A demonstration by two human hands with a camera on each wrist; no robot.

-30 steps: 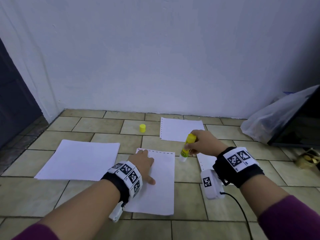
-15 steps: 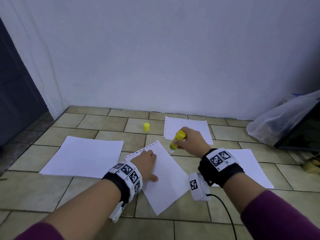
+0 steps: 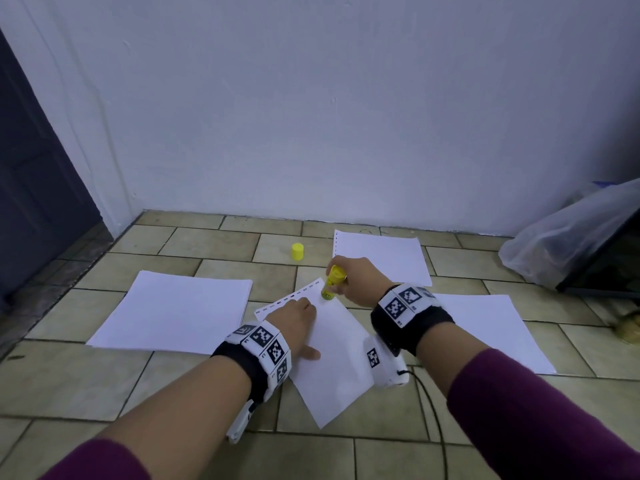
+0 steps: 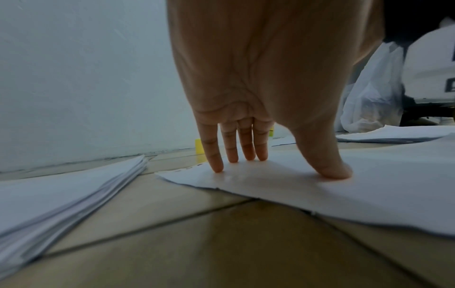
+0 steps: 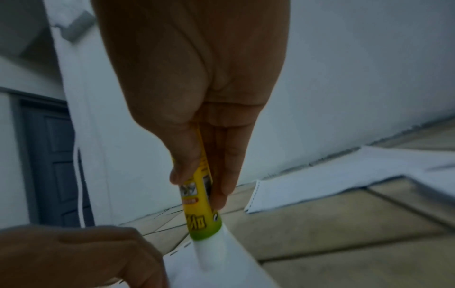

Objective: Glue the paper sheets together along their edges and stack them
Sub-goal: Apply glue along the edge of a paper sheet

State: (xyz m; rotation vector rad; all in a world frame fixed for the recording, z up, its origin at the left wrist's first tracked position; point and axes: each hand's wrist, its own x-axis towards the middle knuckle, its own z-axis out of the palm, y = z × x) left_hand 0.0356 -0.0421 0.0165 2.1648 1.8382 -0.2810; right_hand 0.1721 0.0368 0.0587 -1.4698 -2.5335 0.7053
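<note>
On the beige tiled floor (image 3: 214,382) the left hand (image 3: 294,320) presses flat, fingers (image 4: 216,155) straight, on a skewed white paper sheet with a perforated edge (image 3: 332,362). The right hand (image 3: 360,278) grips a yellow glue stick (image 3: 331,282), its tip touching the sheet's far corner. A white paper stack (image 3: 173,306) lies just left, bare tile between. The left wrist view shows the stack's fanned edges (image 4: 61,204); a small yellow cap (image 3: 297,251) stands near the wall.
</note>
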